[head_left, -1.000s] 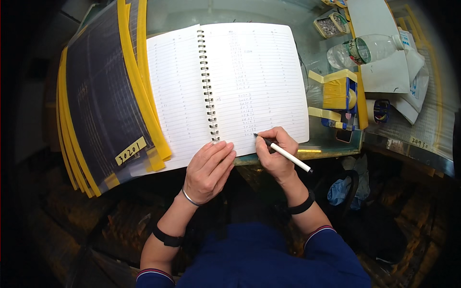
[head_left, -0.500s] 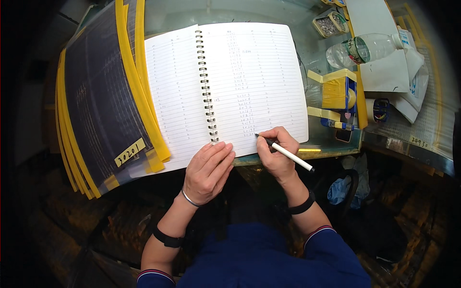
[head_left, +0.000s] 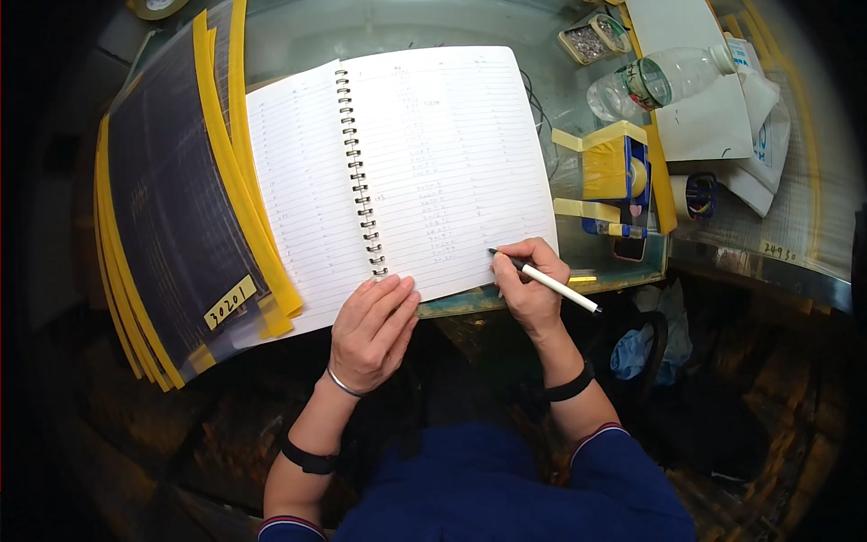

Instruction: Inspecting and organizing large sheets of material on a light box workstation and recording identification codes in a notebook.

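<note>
An open spiral notebook [head_left: 492, 199] with lined pages and handwritten columns lies on the glass-topped table. My left hand [head_left: 370, 330] rests flat at its lower edge, by the bottom of the wire binding, fingers stretched out together and holding nothing. In my right hand [head_left: 535, 285] is a white marker pen [head_left: 564, 291] with a black tip section, gripped between thumb and fingers. The tip is at the lower part of the right page, right of the last written entry; whether it touches the paper I cannot tell. A stack of dark sheets [head_left: 172, 199] with yellow taped edges covers part of the left page.
Right of the notebook stands a blue tape dispenser [head_left: 638, 212] with yellow tape. Beyond it are a clear plastic bottle [head_left: 659, 81] lying on its side, white papers [head_left: 713, 126], a small tub of metal bits [head_left: 591, 41] and a dark phone [head_left: 629, 248]. The table's near edge [head_left: 470, 300] runs below the notebook.
The pen tip has moved right across the page, away from the last entry in the number column. My left hand stays at the notebook's lower edge. The whole view has shifted slightly.
</note>
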`<state>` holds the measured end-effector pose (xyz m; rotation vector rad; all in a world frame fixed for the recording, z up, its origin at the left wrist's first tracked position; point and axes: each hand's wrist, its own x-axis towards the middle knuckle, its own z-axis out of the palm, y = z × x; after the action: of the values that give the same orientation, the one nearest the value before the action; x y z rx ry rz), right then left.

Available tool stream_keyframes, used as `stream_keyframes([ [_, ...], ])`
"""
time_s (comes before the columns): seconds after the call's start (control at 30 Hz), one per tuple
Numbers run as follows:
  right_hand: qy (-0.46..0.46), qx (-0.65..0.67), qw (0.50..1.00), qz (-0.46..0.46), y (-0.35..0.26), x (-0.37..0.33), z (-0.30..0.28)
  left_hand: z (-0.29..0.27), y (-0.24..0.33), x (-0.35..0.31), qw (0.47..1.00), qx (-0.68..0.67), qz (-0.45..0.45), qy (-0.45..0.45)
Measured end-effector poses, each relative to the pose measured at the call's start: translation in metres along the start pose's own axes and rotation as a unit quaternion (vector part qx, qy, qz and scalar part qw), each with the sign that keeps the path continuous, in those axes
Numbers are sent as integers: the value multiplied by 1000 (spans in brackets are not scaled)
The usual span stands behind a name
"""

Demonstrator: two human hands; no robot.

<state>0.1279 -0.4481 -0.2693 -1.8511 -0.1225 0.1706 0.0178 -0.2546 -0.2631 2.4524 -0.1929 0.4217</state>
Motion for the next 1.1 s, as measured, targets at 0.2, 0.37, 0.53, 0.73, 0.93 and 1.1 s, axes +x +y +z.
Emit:
stream_keyframes([
  [0.2,-12,-31,999,-26,-2,1,0,0,0,0,1000,2,-5,0],
  [0.37,0,-52,998,-38,-5,2,2,0,1,1,1000,5,-3,0],
  [0.53,16,-73,994,-74,-1,3,4,0,0,1,1000,10,0,2],
  [0.73,25,-39,994,-98,5,2,0,2,0,1,1000,-1,2,6],
  [0.93,79,70,994,27,4,2,-23,2,2,0,1000,0,1,4],
  [1.1,74,61,995,29,6,4,-24,3,2,1,1000,5,-1,9],
])
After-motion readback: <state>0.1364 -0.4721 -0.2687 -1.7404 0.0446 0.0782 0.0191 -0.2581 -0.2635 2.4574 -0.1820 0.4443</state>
